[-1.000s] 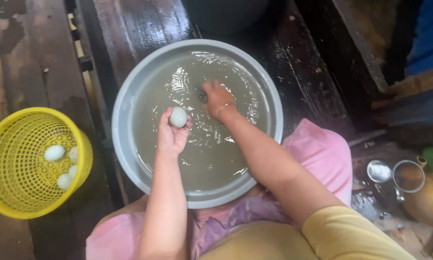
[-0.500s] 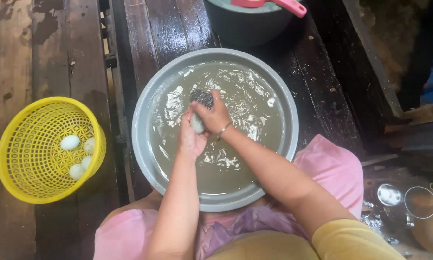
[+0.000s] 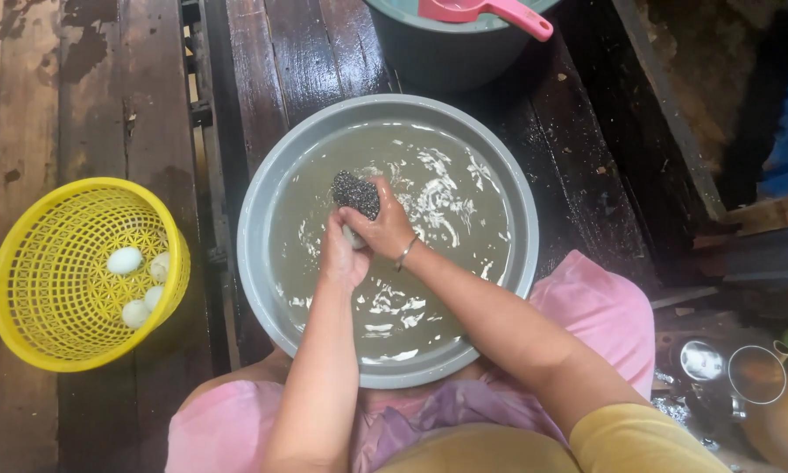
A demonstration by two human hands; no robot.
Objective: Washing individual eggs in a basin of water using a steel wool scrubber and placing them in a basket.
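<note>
A wide grey basin [image 3: 516, 289] of murky, foamy water sits between my knees. Over its middle my left hand [image 3: 341, 261] grips a pale egg [image 3: 352, 236], mostly hidden by my fingers. My right hand [image 3: 383, 229] presses a dark wiry scouring pad [image 3: 356, 192] against that egg; a thin bracelet circles the wrist. Both hands touch each other just above the water.
A yellow plastic basket [image 3: 26, 271] at the left holds several pale eggs [image 3: 125, 260]. A dark tub [image 3: 446, 52] with a pink scoop [image 3: 490, 10] stands beyond the basin. Wet dark planks surround it. Metal cups [image 3: 757, 374] lie at lower right.
My left hand carried the egg from above the basin's near-left part to the middle. My right hand came out of the water with the scouring pad and met the egg.
</note>
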